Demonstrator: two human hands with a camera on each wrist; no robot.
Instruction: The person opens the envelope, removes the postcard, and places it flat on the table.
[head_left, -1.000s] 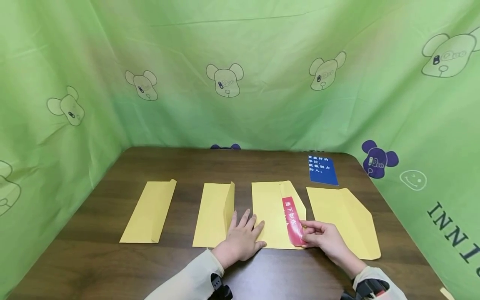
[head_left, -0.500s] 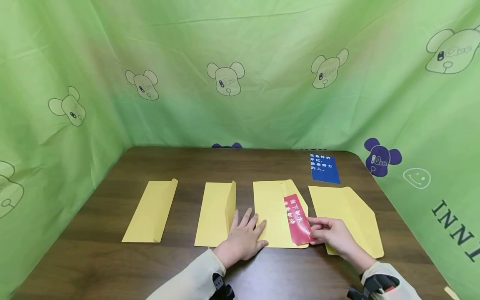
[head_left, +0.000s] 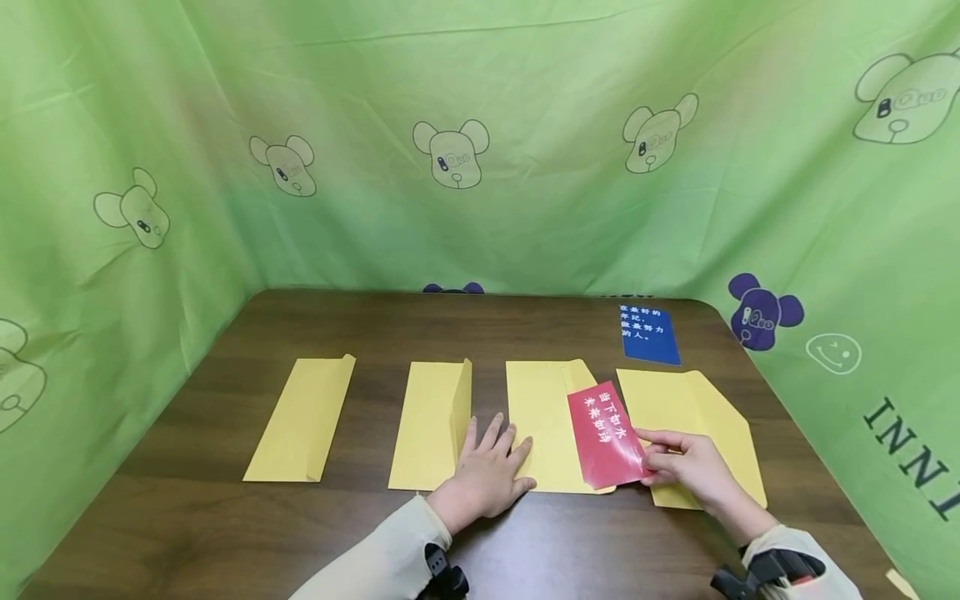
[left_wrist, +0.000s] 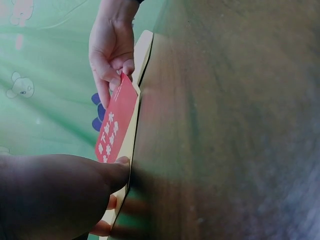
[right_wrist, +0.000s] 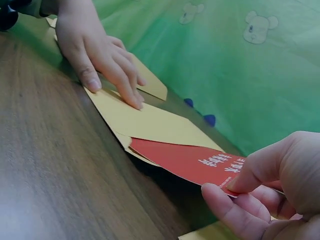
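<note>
A red card (head_left: pixel 606 433) with white writing reaches out of the right side of a yellow envelope (head_left: pixel 540 425); its left edge is at the envelope's opening. My right hand (head_left: pixel 686 467) pinches the card's outer edge between thumb and fingers, as the right wrist view shows with the red card (right_wrist: pixel 190 160). With fingers spread, my left hand (head_left: pixel 483 475) rests on the left part of the same envelope, its thumb near the lower edge. In the left wrist view the card (left_wrist: pixel 117 120) stands slightly raised above the envelope.
Another yellow envelope (head_left: pixel 723 417) with its flap unfolded lies under and beyond my right hand. To the left are two more yellow envelopes, a middle envelope (head_left: pixel 427 425) and a far-left envelope (head_left: pixel 296 425). A blue card (head_left: pixel 649 337) with white writing lies at the back right.
The red card has slid to the right, and much more of its face shows. My right hand has moved right with it, while my left hand stays on the envelope.
</note>
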